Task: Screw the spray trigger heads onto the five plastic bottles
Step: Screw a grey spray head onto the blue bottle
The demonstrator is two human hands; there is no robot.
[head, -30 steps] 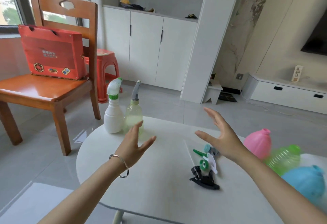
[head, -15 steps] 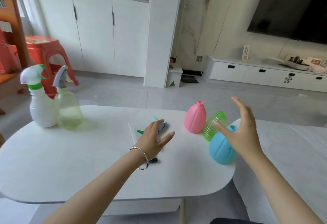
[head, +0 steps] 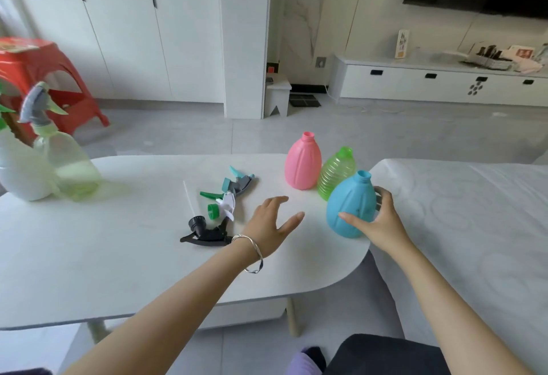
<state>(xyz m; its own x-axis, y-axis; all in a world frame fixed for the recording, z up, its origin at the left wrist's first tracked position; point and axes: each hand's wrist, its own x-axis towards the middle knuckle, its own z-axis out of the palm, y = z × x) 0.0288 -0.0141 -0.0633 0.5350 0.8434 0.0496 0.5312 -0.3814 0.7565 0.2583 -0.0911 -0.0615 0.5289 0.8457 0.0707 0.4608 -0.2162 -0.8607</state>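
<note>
Closing in from where it hovered half a second ago, the right hand [head: 379, 220] now wraps thumb and curled fingers around a sky-blue, teardrop-shaped plastic bottle [head: 351, 202] with an open neck, near the right end of the white oval table [head: 118, 256]. The left hand [head: 271, 223] hovers beside it, fingers spread, holding nothing. Just behind stand an uncapped pink plastic bottle [head: 303, 162] and a ribbed translucent green bottle [head: 336, 173]. A black trigger head [head: 204, 231], a white-and-green trigger head [head: 222, 205] and a teal-and-grey trigger head [head: 238, 180] lie loose mid-table.

1 blue bottle [head: 351, 205], 1 pink bottle [head: 303, 164], 1 green bottle [head: 336, 176], 2 capped bottles [head: 74, 167], 3 loose trigger heads [head: 207, 234]
</note>
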